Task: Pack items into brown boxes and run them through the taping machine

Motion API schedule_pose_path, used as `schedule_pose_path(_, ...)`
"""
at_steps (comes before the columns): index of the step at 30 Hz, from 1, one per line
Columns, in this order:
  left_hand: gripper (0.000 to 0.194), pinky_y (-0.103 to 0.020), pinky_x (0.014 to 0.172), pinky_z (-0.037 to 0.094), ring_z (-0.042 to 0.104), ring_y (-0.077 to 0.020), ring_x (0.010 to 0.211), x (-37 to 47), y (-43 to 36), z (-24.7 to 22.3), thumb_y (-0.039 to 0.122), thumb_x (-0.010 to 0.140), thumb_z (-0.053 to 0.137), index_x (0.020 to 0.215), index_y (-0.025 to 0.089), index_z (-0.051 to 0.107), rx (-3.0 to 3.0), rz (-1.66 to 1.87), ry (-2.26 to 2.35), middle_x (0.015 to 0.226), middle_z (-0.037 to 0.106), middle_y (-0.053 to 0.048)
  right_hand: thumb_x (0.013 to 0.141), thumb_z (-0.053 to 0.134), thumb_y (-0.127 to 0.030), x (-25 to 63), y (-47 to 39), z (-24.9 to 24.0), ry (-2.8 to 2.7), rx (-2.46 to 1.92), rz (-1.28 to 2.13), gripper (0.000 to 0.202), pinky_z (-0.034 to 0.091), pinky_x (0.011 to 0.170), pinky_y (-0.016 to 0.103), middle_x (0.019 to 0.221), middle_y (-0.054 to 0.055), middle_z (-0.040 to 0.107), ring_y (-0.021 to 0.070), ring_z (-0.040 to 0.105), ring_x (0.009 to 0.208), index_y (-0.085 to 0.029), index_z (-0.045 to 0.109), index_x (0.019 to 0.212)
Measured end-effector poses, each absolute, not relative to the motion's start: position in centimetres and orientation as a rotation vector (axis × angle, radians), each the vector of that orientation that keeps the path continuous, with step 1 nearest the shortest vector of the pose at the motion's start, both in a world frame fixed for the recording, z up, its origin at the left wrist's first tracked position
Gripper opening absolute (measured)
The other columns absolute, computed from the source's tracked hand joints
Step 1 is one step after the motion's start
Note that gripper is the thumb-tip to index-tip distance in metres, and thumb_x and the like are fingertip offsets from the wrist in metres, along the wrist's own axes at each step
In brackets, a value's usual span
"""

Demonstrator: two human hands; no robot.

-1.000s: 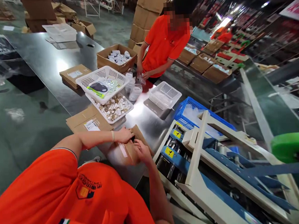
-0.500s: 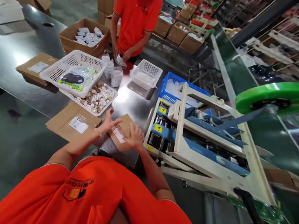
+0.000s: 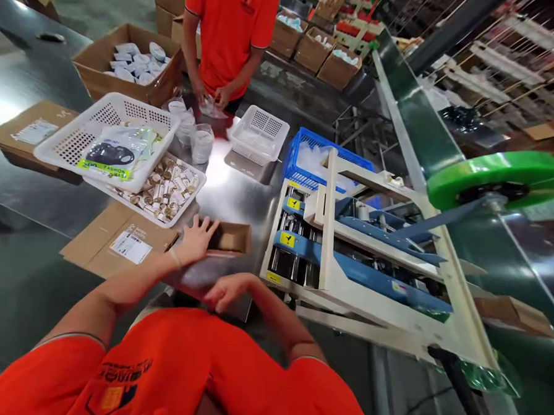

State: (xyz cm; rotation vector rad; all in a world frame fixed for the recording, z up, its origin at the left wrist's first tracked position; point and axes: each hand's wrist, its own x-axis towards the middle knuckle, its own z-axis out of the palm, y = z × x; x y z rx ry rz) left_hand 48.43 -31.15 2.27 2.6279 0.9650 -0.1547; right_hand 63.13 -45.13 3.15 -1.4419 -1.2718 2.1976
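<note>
A small cardboard box (image 3: 238,239) stands on the metal table in front of me, its dark inside showing. My left hand (image 3: 195,241) lies at the box's left side with spread fingers, touching it. Closer to my body, my right hand (image 3: 230,290) is apart from the box's opening, fingers curled together. Whatever those fingers hold, if anything, is hidden. Left of the box lies flattened cardboard (image 3: 100,241) with a white label (image 3: 130,243). Behind my left hand, a white tray (image 3: 200,182) holds many small capped items, partly under a white basket (image 3: 161,117) with packaged masks (image 3: 109,155).
A taping machine (image 3: 328,254) with a green tape roll (image 3: 498,180) stands at right, beside a blue crate (image 3: 297,160). Another white basket (image 3: 266,124) and clear cups (image 3: 202,143) sit farther back. Across the table, a co-worker (image 3: 231,42) handles something clear near a large carton (image 3: 101,86).
The box has turned from its labelled face to show an open inside. My right hand has come off its top and moved down toward my body. The view has shifted slightly.
</note>
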Motion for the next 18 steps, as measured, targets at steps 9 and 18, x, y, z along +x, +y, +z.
schedule_pose_path(9,0.117,-0.065,0.121,0.045,0.025,-0.0565,0.167,48.7,-30.6,0.3,0.019,0.076,0.080,0.182,0.022,0.029,2.623,-0.093,0.896,0.176,0.043,-0.025,0.088,0.086,-0.016,72.6,-9.3,7.2,-1.663,-2.232,0.421,0.064,0.052,0.119,0.045,0.144,0.020,0.073,0.0316,0.068,0.135,-0.011,0.067,0.149)
schedule_pose_path(18,0.118,-0.070,0.129,0.036,0.017,-0.0539,0.171,49.7,-30.2,-0.3,0.027,0.075,0.081,0.182,0.025,0.032,2.433,-0.198,0.806,0.181,0.037,-0.020,0.098,0.083,-0.019,71.5,4.3,-0.8,-1.930,-2.343,0.161,0.064,0.036,0.131,0.042,0.170,0.037,0.044,0.0337,0.040,0.163,0.007,0.059,0.151)
